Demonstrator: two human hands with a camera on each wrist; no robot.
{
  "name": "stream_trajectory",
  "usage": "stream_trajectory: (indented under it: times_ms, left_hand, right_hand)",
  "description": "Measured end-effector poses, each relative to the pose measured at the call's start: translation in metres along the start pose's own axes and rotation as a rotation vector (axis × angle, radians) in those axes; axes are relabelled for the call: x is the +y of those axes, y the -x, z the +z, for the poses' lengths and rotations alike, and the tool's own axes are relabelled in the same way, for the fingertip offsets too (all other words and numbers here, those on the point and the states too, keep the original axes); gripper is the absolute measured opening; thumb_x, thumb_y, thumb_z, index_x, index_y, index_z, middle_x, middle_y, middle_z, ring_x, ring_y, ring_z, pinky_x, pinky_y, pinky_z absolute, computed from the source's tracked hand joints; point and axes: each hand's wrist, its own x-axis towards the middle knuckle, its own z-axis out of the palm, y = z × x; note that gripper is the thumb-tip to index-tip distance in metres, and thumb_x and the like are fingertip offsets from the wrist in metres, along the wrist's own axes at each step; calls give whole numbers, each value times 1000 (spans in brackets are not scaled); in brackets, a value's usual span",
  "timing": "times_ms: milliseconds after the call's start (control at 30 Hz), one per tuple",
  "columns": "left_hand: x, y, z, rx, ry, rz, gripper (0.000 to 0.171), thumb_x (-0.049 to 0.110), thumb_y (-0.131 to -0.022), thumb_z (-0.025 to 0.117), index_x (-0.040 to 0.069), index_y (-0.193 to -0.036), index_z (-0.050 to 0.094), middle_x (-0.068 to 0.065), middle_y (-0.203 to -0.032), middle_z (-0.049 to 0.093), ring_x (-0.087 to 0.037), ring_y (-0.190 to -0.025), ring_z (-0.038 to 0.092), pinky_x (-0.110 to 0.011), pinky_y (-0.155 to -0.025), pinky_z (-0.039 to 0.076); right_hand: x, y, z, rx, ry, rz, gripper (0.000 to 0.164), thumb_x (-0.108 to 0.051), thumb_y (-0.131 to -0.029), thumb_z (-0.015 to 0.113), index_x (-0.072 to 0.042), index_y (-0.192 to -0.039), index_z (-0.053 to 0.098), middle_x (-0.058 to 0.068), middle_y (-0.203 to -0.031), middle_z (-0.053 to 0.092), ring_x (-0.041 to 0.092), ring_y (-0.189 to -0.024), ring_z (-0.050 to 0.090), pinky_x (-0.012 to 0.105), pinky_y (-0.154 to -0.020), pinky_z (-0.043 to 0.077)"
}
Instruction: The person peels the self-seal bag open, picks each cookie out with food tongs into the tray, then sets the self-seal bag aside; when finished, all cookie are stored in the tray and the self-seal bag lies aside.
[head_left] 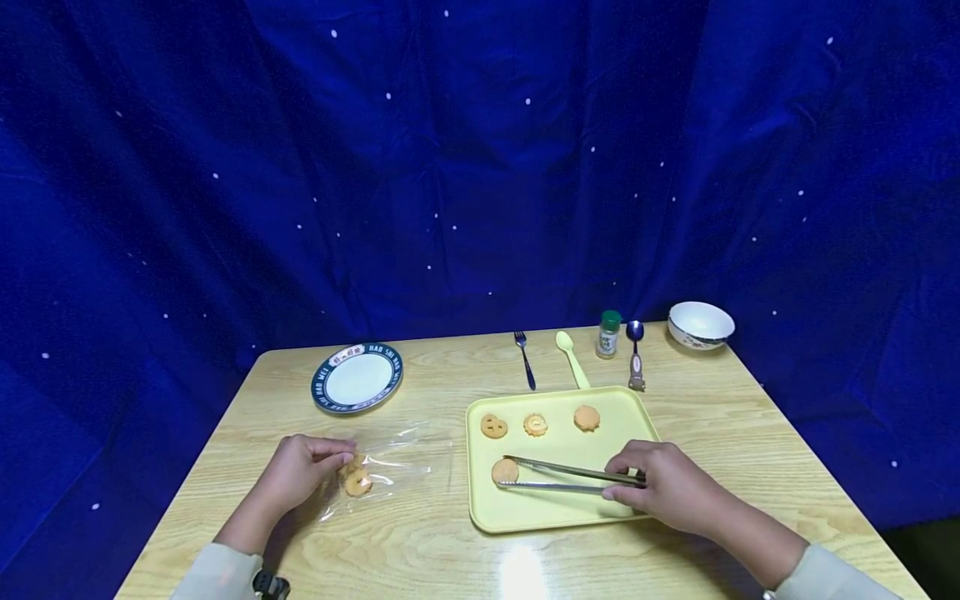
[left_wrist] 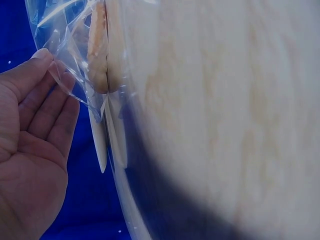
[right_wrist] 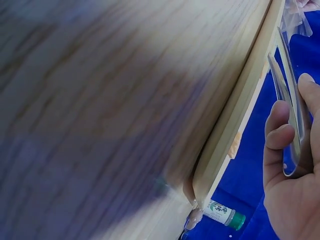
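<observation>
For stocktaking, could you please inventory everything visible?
Tray: one, yellow, tabletop
Cookies: four, golden, on tray
Bag: one, clear, tabletop
Bagged cookies: number unclear, golden
Tongs: one, metallic, over tray
Plate: one, white, rear left
Fork: one, dark, rear
Spoons: two, yellow and dark, rear
Jar: one, green-capped, rear
Bowl: one, white, rear right
Table: one, wooden, foreground
Curtain: one, blue, background
Left hand: one, pinching bag
Right hand: one, holding tongs
Sleeves: two, pale, forearms
Wristband: one, black, left wrist

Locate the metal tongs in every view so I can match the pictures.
Head: metal tongs in the right hand, over the yellow tray, right of and below centre.
Left wrist: not in it.
Right wrist: toward the right edge, in the same hand.
Shared landmark: blue curtain, in all three.
</observation>
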Motion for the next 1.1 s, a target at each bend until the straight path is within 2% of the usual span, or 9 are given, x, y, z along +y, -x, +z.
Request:
stream_trajectory:
  times_ms: [300, 567, 900, 1100]
  left_hand:
    - [-1, -1, 0, 7, 0, 5, 13, 19, -93, 76, 14, -103, 82, -2, -113, 78, -27, -115, 71, -48, -103, 54]
    - [-1, -1, 0, 2, -2, 12, 13, 20, -93, 76, 15, -103, 83, -2, -114, 78, -28, -116, 71, -48, -102, 55]
    - [-2, -1, 0, 3, 0, 10, 12, 20, -93, 76, 15, -102, 83, -3, -113, 78, -27, -114, 71, -47, -101, 56]
    - [-2, 1, 0, -3, 0, 12, 12, 20, -93, 76, 15, -102, 83, -4, -114, 78, -28, -114, 71, -45, -98, 58]
  right_hand:
    - [-2, 0, -2, 7, -17, 1, 22, -43, -90, 77, -23, -98, 76, -19, -89, 68, -6, -76, 60, 20, -65, 54]
    - [-2, 1, -4, 31, -12, -7, 19, -45, -90, 77, -28, -98, 74, -21, -91, 68, -5, -80, 61, 20, -65, 54]
    - [-2, 1, -5, 65, -27, -17, 17, -42, -89, 78, -27, -98, 74, -21, -91, 68, -4, -80, 61, 20, -66, 54]
    - [-4, -8, -3, 49, -30, -11, 19, -43, -89, 78, -26, -98, 75, -20, -91, 69, -4, -79, 61, 20, -65, 54]
